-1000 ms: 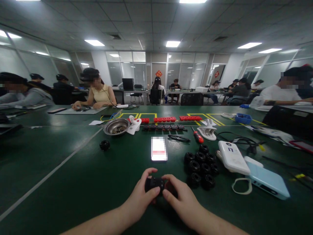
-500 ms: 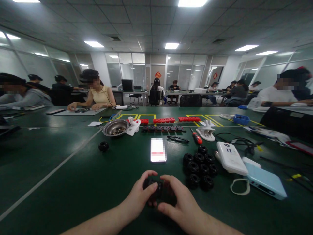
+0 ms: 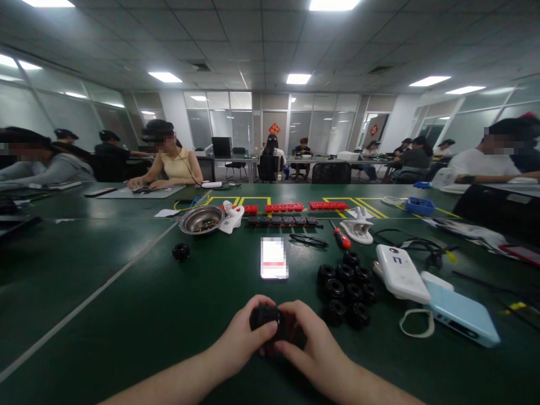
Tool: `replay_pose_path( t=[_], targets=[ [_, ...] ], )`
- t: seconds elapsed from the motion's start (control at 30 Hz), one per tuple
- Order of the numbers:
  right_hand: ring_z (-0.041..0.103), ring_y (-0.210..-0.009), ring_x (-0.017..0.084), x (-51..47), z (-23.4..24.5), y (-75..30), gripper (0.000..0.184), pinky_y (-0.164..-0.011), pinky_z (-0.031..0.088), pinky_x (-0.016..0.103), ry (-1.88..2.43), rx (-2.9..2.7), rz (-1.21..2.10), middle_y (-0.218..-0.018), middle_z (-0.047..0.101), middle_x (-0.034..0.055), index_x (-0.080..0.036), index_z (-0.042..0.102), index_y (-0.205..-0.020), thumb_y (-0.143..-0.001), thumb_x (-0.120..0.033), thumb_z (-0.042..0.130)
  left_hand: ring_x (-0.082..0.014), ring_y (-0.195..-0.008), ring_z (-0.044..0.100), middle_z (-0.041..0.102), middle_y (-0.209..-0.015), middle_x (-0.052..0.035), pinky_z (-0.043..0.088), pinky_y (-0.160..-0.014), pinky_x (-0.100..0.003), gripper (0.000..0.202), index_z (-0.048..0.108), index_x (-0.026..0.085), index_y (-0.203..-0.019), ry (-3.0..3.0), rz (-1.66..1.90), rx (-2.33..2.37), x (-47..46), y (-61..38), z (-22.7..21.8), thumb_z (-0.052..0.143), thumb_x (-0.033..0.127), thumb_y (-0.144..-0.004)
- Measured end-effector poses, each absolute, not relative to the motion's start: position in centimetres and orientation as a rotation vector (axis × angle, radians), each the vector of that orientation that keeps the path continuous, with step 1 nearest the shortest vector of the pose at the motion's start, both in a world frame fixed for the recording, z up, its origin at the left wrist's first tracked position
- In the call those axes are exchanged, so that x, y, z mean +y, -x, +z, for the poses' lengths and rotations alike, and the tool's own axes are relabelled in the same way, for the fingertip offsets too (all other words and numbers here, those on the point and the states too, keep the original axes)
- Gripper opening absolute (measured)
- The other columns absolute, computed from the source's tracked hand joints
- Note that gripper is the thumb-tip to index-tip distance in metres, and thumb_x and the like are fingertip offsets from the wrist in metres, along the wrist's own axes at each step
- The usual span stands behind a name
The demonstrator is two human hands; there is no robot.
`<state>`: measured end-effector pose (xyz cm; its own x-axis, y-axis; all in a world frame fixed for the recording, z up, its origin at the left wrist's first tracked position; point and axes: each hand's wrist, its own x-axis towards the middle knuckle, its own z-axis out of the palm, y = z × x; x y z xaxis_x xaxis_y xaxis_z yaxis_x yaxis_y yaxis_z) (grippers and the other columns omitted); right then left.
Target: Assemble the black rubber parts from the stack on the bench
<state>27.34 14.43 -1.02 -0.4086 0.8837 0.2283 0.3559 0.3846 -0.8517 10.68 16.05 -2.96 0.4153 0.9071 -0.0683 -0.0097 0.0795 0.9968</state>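
The hands [image 3: 241,336] are bare, and so are both slim forearms [image 3: 181,371].

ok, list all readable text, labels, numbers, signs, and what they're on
"17": on the white device at right.
Red diamond signs at the back: too small to read.
Lit screen: pixelated, unreadable.
Light blue case: marks on its dark strip too blurred.

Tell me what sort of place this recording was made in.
Probably a shared office or workroom used for bench work: several people sit at tables, a monitor stands towards the back, and a screwdriver lies on the green table.
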Motion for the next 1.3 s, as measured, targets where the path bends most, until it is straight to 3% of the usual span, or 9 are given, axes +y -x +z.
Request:
replay_pose_path(
  t=[0.13,0.23,0.33,0.47,0.63,0.8,0.93,1.13,1.3],
  targets=[
    [0.05,-0.074,0.014,14.7,-1.4,-27.4,0.031,-0.064,0.04,0.025,1.039,-1.914,0.976,-0.087,0.053,0.0008,-0.021,0.045,-0.103,-0.074,-0.027,0.055,-0.0102,-0.056,0.05,0.049,-0.083,-0.0015,0.037,-0.047,-0.022,0.054,0.034,0.021,-0.103,-1.278,0.898,0.885,16.0,-10.5,-3.0,0.062,0.042,-0.062],
    [0.049,-0.064,0.013,15.2,-1.6,-27.5,0.015,-0.058,0.038,0.024,1.104,-1.924,1.0,-0.071,0.054,-0.0003,-0.017,0.052,-0.086,-0.081,-0.03,0.045,-0.016,-0.078,0.052,0.046,-0.091,-0.0015,0.041,-0.067,-0.029,0.062,0.033,0.023,-0.11,-1.371,0.879,0.842,15.9,-10.2,-2.7,0.068,0.032,-0.059],
    [0.048,-0.06,0.013,15.3,-1.4,-27.5,0.012,-0.054,0.037,0.023,1.178,-1.944,1.008,-0.066,0.053,-0.001,-0.016,0.054,-0.079,-0.076,-0.028,0.053,-0.0201,-0.091,0.049,0.046,-0.097,-0.0027,0.037,-0.081,-0.034,0.071,0.032,0.023,-0.114,-1.443,0.804,0.81,16.0,-9.9,-2.4,0.071,0.033,-0.055],
    [0.052,-0.078,0.015,14.7,-0.8,-27.4,0.028,-0.069,0.041,0.025,1.131,-1.979,0.921,-0.087,0.057,0.0014,-0.019,0.053,-0.093,-0.067,-0.018,0.063,-0.0171,-0.072,0.055,0.051,-0.091,-0.0058,0.042,-0.058,-0.028,0.056,0.033,0.02,-0.113,-1.353,0.77,0.868,16.2,-10.1,-2.3,0.05,0.051,-0.07],
    [0.049,-0.09,0.018,14.3,-0.7,-27.3,0.044,-0.08,0.039,0.03,1.083,-2.008,0.803,-0.1,0.053,0.0041,-0.02,0.047,-0.104,-0.064,-0.019,0.065,-0.0094,-0.049,0.05,0.052,-0.075,-0.0016,0.036,-0.043,-0.021,0.039,0.038,0.018,-0.102,-1.325,0.833,0.956,16.1,-10.7,-3.0,0.046,0.044,-0.074],
    [0.052,-0.07,0.015,15.0,-1.4,-27.4,0.018,-0.063,0.041,0.026,1.206,-1.989,0.908,-0.076,0.057,0.0015,-0.018,0.052,-0.09,-0.082,-0.031,0.044,-0.0114,-0.061,0.05,0.045,-0.086,-0.0015,0.039,-0.046,-0.021,0.05,0.032,0.022,-0.109,-1.28,0.927,0.95,15.8,-10.6,-3.0,0.055,0.038,-0.068],
    [0.051,-0.066,0.015,15.3,-1.4,-27.4,0.01,-0.06,0.04,0.025,1.244,-2.004,0.901,-0.071,0.056,0.0009,-0.016,0.055,-0.079,-0.077,-0.026,0.052,-0.0143,-0.071,0.05,0.045,-0.092,-0.0037,0.042,-0.053,-0.023,0.057,0.03,0.023,-0.114,-1.357,0.884,0.908,15.8,-10.4,-2.8,0.058,0.041,-0.067],
    [0.049,-0.091,0.018,14.3,-0.9,-27.3,0.041,-0.081,0.039,0.03,1.094,-2.001,0.823,-0.101,0.053,0.0036,-0.021,0.047,-0.104,-0.066,-0.011,0.06,-0.0127,-0.059,0.052,0.052,-0.085,-0.0053,0.039,-0.048,-0.023,0.045,0.037,0.017,-0.105,-1.327,0.828,0.912,16.0,-10.5,-2.8,0.048,0.047,-0.073],
    [0.051,-0.082,0.017,14.8,-1.4,-27.4,0.038,-0.072,0.041,0.03,1.185,-1.962,0.858,-0.096,0.054,0.0046,-0.019,0.042,-0.109,-0.074,-0.028,0.055,-0.0139,-0.067,0.051,0.048,-0.087,-0.003,0.042,-0.052,-0.024,0.044,0.035,0.02,-0.107,-1.26,0.921,0.936,15.8,-10.5,-2.6,0.053,0.036,-0.069]
  ],
)
